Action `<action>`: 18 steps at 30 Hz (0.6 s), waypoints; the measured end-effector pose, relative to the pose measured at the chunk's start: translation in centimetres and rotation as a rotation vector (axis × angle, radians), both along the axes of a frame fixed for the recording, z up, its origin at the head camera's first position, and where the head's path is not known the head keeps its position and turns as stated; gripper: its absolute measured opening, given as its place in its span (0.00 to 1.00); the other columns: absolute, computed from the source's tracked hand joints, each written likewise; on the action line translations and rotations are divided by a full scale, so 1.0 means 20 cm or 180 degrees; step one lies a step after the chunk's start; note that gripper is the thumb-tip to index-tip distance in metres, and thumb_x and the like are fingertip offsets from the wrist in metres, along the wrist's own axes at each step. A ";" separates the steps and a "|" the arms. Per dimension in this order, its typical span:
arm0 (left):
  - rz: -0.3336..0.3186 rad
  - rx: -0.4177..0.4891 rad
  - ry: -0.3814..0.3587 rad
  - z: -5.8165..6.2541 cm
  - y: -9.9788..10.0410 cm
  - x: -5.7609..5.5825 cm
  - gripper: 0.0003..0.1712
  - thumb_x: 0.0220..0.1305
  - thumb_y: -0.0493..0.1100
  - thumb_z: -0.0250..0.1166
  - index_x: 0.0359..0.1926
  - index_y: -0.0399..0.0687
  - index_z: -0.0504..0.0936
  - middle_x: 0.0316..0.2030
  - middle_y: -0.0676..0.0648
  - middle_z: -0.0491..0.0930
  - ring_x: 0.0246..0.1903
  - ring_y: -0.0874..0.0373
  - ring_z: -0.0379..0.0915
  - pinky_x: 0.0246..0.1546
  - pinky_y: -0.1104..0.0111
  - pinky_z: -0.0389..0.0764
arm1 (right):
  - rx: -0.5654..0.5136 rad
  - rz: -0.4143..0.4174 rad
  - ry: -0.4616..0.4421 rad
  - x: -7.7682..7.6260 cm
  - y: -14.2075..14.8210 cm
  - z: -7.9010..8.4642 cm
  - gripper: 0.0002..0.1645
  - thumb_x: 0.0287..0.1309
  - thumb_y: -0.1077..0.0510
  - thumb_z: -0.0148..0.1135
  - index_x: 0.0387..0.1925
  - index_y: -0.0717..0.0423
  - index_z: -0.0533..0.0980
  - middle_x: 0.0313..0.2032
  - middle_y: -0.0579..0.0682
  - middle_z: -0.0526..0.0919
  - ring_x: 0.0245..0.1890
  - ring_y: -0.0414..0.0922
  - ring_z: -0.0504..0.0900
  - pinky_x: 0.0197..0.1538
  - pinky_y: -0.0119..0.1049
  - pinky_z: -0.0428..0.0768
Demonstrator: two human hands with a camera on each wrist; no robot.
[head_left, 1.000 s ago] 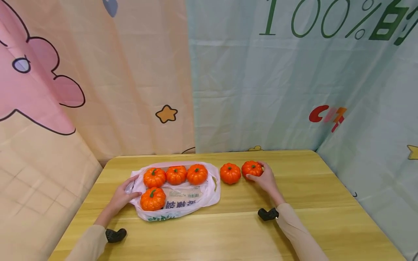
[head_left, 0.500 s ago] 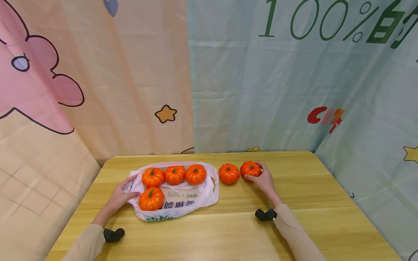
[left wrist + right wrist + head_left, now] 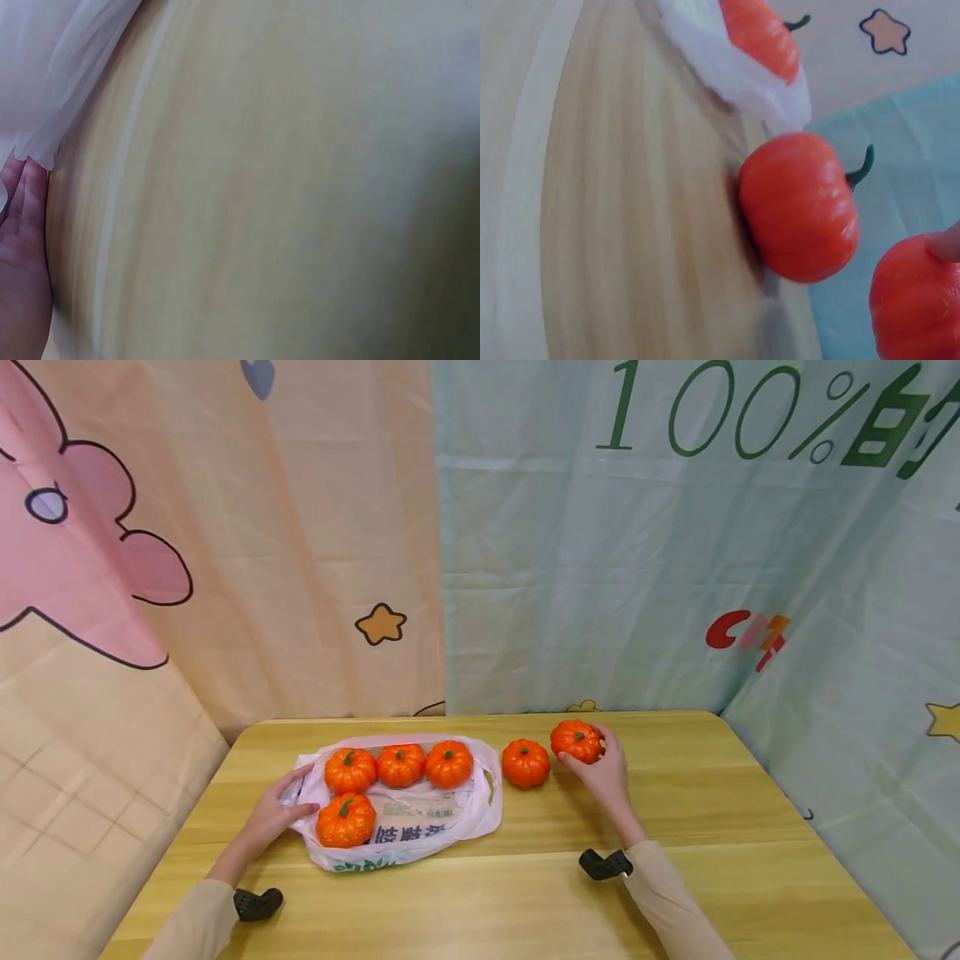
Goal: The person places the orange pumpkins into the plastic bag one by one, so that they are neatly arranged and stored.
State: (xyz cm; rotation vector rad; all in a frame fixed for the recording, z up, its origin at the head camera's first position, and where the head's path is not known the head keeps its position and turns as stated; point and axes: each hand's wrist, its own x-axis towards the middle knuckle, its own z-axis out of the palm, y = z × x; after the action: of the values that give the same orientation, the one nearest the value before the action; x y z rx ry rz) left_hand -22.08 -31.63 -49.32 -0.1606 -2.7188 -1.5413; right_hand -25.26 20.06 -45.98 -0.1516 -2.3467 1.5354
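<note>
My right hand (image 3: 606,774) holds a small orange pumpkin (image 3: 576,741) between thumb and fingers. It appears slightly raised off the table; a fingertip and part of this pumpkin (image 3: 915,307) show in the right wrist view. Another pumpkin (image 3: 526,763) with a green stem sits just left of it on the wood. My left hand (image 3: 268,817) holds the left end of a white plastic bag (image 3: 480,814), thumb and fingers apart at its rim. In the left wrist view its fingertips go under the plastic. Several pumpkins lie in the bag's opening, including one at the front left (image 3: 346,821).
Everything stands on a wooden table (image 3: 480,910). Printed cloth curtains (image 3: 525,568) hang behind and beside it. Bare wood lies in front of the bag and to the right of my right hand. Inside the bag is a printed brown packet (image 3: 412,814).
The right hand has lifted its pumpkin slightly, and a gap shows between it and the neighbouring one. The left hand and the bag stay in place.
</note>
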 end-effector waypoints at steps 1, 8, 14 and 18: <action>0.0011 -0.0009 0.0006 0.00 0.00 0.00 0.41 0.58 0.38 0.66 0.69 0.34 0.59 0.69 0.26 0.52 0.68 0.29 0.44 0.66 0.33 0.46 | -0.0006 -0.0013 0.0038 0.01 -0.01 0.01 0.47 0.45 0.57 0.75 0.65 0.58 0.62 0.61 0.63 0.65 0.58 0.57 0.67 0.59 0.55 0.74; 0.0017 -0.0036 -0.0012 0.00 0.00 0.01 0.40 0.58 0.38 0.66 0.69 0.34 0.60 0.70 0.26 0.52 0.69 0.30 0.45 0.66 0.33 0.47 | 0.0125 -0.0062 0.0343 0.07 -0.10 0.07 0.46 0.42 0.60 0.76 0.63 0.59 0.64 0.59 0.63 0.67 0.54 0.56 0.70 0.55 0.51 0.77; 0.0009 -0.0037 -0.0052 0.00 0.00 0.01 0.40 0.59 0.39 0.65 0.69 0.35 0.59 0.70 0.26 0.50 0.69 0.29 0.42 0.66 0.32 0.45 | 0.0023 0.0045 0.0574 0.11 -0.18 0.11 0.45 0.41 0.60 0.77 0.63 0.58 0.66 0.58 0.61 0.69 0.53 0.56 0.72 0.56 0.51 0.77; 0.0011 -0.0049 -0.0049 0.01 0.00 0.01 0.40 0.59 0.39 0.65 0.69 0.35 0.59 0.70 0.26 0.50 0.69 0.29 0.43 0.66 0.32 0.45 | -0.0064 0.0171 0.0646 0.13 -0.24 0.13 0.45 0.41 0.61 0.77 0.63 0.57 0.66 0.58 0.60 0.69 0.54 0.56 0.72 0.57 0.51 0.77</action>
State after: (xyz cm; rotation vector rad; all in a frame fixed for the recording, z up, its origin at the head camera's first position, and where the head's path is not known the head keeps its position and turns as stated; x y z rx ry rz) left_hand -21.95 -31.69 -49.18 -0.1449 -2.7417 -1.5277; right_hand -22.56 15.34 -43.44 0.0605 -2.1935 1.5221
